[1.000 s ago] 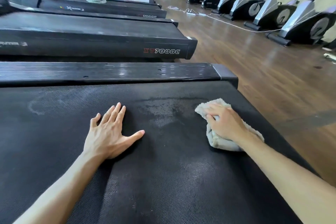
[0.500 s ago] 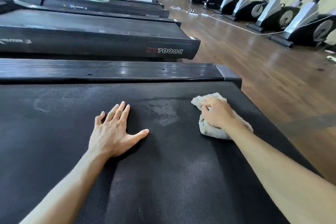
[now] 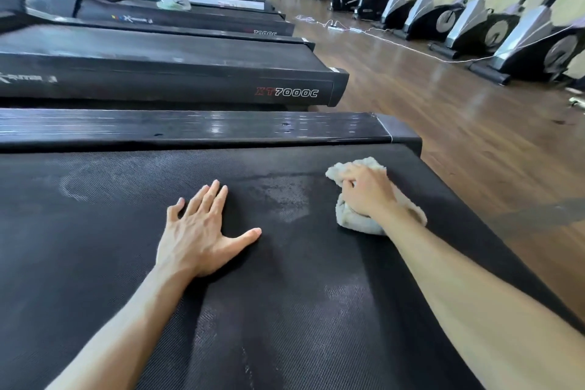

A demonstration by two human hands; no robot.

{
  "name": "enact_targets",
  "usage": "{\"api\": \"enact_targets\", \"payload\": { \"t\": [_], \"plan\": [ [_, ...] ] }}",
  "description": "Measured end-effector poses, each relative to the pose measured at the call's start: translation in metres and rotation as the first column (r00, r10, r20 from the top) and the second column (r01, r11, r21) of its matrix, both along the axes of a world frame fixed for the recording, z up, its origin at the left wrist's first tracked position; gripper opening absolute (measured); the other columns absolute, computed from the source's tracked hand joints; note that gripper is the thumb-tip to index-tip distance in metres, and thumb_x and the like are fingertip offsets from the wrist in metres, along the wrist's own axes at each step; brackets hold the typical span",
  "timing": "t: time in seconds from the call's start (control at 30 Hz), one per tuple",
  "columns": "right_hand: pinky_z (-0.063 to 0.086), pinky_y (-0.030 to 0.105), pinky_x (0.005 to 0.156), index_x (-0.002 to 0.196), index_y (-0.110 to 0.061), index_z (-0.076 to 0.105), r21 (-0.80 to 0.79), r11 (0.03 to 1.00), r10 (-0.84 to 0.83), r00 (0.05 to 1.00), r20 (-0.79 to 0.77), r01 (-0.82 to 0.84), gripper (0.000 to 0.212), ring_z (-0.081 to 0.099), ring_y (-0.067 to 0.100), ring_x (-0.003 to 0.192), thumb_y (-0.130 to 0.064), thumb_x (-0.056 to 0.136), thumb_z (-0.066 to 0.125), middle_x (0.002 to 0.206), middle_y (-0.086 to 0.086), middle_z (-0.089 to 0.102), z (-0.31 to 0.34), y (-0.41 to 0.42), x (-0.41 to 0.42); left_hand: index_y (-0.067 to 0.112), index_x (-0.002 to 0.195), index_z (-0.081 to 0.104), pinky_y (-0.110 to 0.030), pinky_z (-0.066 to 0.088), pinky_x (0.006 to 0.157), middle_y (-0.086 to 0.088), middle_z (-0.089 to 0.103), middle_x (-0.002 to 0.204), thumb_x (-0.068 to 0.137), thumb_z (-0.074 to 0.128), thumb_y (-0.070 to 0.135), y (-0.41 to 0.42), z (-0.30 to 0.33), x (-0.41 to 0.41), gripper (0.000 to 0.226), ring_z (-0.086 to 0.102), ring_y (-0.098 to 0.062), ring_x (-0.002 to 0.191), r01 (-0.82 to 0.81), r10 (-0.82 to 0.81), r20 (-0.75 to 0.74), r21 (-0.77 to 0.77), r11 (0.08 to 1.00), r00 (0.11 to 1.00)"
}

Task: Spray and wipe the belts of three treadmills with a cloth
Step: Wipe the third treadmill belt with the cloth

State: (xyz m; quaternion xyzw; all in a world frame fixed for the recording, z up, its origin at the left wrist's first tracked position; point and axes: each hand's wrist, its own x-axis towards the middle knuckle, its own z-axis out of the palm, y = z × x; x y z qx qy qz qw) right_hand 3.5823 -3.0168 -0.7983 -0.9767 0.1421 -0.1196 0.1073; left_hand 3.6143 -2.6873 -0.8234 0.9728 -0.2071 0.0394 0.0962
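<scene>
Nearby, "XT7000C" on the next treadmill [image 3: 286,92]; left hand [image 3: 196,233] flat on belt [image 3: 95,247], right hand [image 3: 367,191] clutching cloth [image 3: 351,218].

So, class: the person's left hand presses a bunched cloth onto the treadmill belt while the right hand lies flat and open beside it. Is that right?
Not quite: the hands are swapped. In the head view the right hand grips the bunched cloth on the treadmill belt, while the left hand lies flat and open beside it.
</scene>
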Motion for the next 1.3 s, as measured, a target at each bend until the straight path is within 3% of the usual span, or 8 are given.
{"api": "enact_targets", "payload": {
  "t": [0.2,0.27,0.43,0.63,0.73,0.87,1.1,1.3],
  "plan": [
    [0.045,0.022,0.092,0.099,-0.021,0.076,0.101,0.938,0.333,0.943,-0.001,-0.331,0.035,0.058,0.006,0.101,-0.021,0.088,0.043,0.110,-0.010,0.073,-0.005,0.025,-0.071,0.026,0.163,0.011,-0.041,0.003,0.125,0.012,-0.002,0.170,0.062,0.006,0.099,0.001,0.000,-0.001,0.125,-0.005,-0.005,0.155,0.013,-0.013,0.002,-0.007,1.000,1.000],
    [0.042,0.015,0.095,0.102,-0.025,0.079,0.112,0.959,0.260,0.966,0.016,-0.260,0.034,0.057,-0.002,0.106,-0.016,0.090,0.049,0.115,-0.019,0.073,0.002,0.002,-0.082,0.026,0.163,0.010,-0.041,0.002,0.125,0.012,-0.003,0.170,0.062,0.006,0.099,0.002,0.000,0.000,0.124,-0.005,-0.005,0.155,0.009,-0.009,0.008,0.001,1.000,1.000],
    [0.043,0.038,0.092,0.090,-0.026,0.065,-0.065,0.996,0.065,0.998,0.007,-0.064,0.031,0.053,0.019,0.097,-0.022,0.088,0.034,0.084,-0.017,0.054,0.002,0.007,0.002,0.026,0.163,0.011,-0.042,0.004,0.125,0.011,-0.002,0.170,0.063,0.007,0.099,0.000,-0.001,0.000,0.124,-0.004,-0.005,0.155,-0.005,0.005,0.003,0.007,1.000,1.000],
    [0.039,0.018,0.094,0.098,-0.023,0.075,0.048,0.887,0.459,0.888,0.029,-0.460,0.031,0.053,0.003,0.106,-0.011,0.088,0.048,0.107,-0.015,0.067,-0.007,0.062,-0.043,0.026,0.163,0.009,-0.041,0.003,0.125,0.012,-0.003,0.170,0.063,0.008,0.100,0.002,0.000,-0.001,0.124,-0.005,-0.005,0.155,0.012,-0.012,-0.010,0.009,1.000,1.000],
    [0.039,0.013,0.097,0.104,-0.034,0.078,0.108,0.943,0.311,0.949,0.060,-0.316,0.037,0.053,-0.007,0.109,-0.009,0.090,0.055,0.115,-0.026,0.070,-0.003,0.023,-0.057,0.026,0.163,0.009,-0.042,0.003,0.125,0.011,-0.003,0.170,0.063,0.007,0.100,0.002,0.000,-0.001,0.125,-0.006,-0.005,0.155,0.005,-0.005,-0.005,0.007,1.000,1.000],
    [0.043,0.034,0.085,0.083,-0.025,0.071,0.057,0.993,0.099,0.994,0.037,-0.101,0.025,0.055,0.025,0.102,-0.013,0.090,0.050,0.091,-0.008,0.067,-0.004,0.017,0.015,0.025,0.163,0.009,-0.043,0.003,0.125,0.011,-0.003,0.170,0.063,0.008,0.099,0.000,0.000,-0.002,0.124,-0.006,-0.005,0.155,0.001,-0.001,-0.017,-0.004,1.000,1.000],
    [0.040,0.018,0.102,0.100,-0.021,0.080,0.102,0.873,0.477,0.879,0.032,-0.477,0.035,0.055,-0.001,0.111,-0.011,0.086,0.050,0.116,-0.017,0.072,-0.007,0.057,-0.045,0.024,0.163,0.008,-0.042,0.003,0.125,0.011,-0.003,0.170,0.061,0.007,0.102,0.002,0.000,0.000,0.129,-0.006,-0.005,0.155,0.022,-0.022,-0.012,-0.003,1.000,1.000],
    [0.046,0.039,0.093,0.091,-0.023,0.069,-0.053,0.988,0.141,0.990,-0.015,-0.142,0.030,0.057,0.021,0.103,-0.022,0.088,0.040,0.095,-0.011,0.068,-0.002,0.025,-0.001,0.024,0.163,0.007,-0.042,0.003,0.125,0.011,-0.003,0.170,0.059,0.007,0.104,0.001,0.000,-0.002,0.131,-0.006,-0.005,0.155,0.007,-0.007,-0.017,0.013,1.000,1.000]
  ]
}}
